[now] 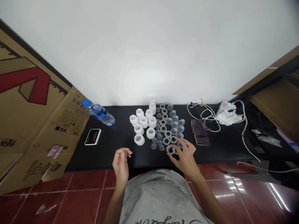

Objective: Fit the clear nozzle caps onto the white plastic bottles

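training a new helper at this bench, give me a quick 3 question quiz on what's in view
1. Which is nearer the clear plastic ring at the front of the group: the left hand or the right hand?
2. True or false: the water bottle with the blue cap lies on its side.
3. What lies between the white plastic collars and the phone on the black table? a) a cardboard sheet b) clear plastic cups and rings c) the water bottle

Key: 1 right hand; 2 true; 3 b
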Demonstrator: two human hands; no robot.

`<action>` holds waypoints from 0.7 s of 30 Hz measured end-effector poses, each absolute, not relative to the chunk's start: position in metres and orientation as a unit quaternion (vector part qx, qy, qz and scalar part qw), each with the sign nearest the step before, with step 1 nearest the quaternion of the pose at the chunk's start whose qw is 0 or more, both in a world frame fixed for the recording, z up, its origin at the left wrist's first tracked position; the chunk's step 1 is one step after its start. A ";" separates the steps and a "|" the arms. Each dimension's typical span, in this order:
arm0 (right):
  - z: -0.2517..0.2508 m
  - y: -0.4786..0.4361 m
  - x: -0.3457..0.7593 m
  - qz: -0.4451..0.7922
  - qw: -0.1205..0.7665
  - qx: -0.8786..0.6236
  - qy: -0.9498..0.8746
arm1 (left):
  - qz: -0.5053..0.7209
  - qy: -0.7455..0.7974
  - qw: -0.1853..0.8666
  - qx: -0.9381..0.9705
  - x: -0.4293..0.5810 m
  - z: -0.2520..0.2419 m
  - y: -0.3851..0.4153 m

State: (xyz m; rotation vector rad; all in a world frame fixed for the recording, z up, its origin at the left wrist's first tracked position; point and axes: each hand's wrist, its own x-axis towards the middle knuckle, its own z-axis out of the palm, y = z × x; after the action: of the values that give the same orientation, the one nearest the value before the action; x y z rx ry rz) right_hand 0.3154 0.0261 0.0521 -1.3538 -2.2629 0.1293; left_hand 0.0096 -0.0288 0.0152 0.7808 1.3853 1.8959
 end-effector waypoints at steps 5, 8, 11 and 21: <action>0.066 0.023 0.304 0.073 0.274 -0.465 -0.839 | 0.585 0.569 0.435 0.382 0.044 0.032 -0.031; 0.066 0.021 0.288 0.082 0.260 -0.428 -0.862 | 0.517 0.525 0.546 0.397 0.069 0.037 -0.026; 0.061 0.018 0.279 0.099 0.248 -0.407 -0.873 | 0.501 0.503 0.594 0.379 0.081 0.034 -0.025; 0.031 0.027 0.281 0.041 0.228 -0.463 -0.856 | 0.538 0.543 0.560 0.318 0.043 0.021 -0.030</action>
State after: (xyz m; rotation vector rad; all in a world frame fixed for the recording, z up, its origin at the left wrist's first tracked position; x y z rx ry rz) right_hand 0.2815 0.0275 0.0309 -1.2746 -2.3556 0.1127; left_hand 0.0428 -0.0296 0.0209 0.7498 1.2805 1.2689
